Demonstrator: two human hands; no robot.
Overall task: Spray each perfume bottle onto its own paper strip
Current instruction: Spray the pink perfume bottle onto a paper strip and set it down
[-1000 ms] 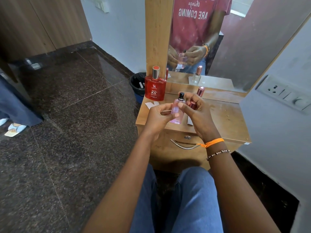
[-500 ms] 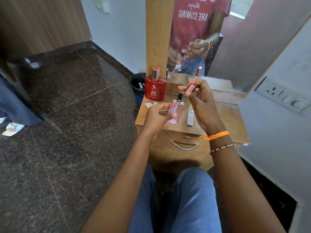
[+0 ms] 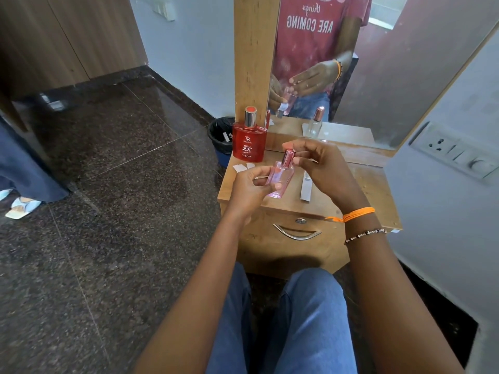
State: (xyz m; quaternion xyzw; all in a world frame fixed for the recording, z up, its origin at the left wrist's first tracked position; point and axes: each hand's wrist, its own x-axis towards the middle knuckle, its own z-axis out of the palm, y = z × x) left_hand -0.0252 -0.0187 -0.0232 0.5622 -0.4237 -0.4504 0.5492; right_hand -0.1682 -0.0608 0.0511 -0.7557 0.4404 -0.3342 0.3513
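Note:
My left hand [image 3: 249, 186] holds a small pink perfume bottle [image 3: 279, 182] above the wooden dresser top [image 3: 364, 184]. The mirror shows a white paper piece in that same hand. My right hand [image 3: 321, 168] pinches the bottle's rose-gold cap [image 3: 288, 157], which sits on the neck. A red perfume bottle [image 3: 249, 143] with a silver cap stands at the back left. One long paper strip [image 3: 306, 188] lies on the dresser under my right hand, and small white strips [image 3: 240, 167] lie in front of the red bottle.
A mirror [image 3: 378, 76] in a wooden frame rises behind the dresser and reflects a clear bottle with a rose-gold cap. A black bin [image 3: 221, 136] stands on the floor to the left. A drawer handle [image 3: 297, 233] faces my knees. A wall socket [image 3: 456, 152] is at right.
Half a second ago my right hand held the cap raised off the bottle, with the black sprayer bare. Now the cap is down on the bottle's neck.

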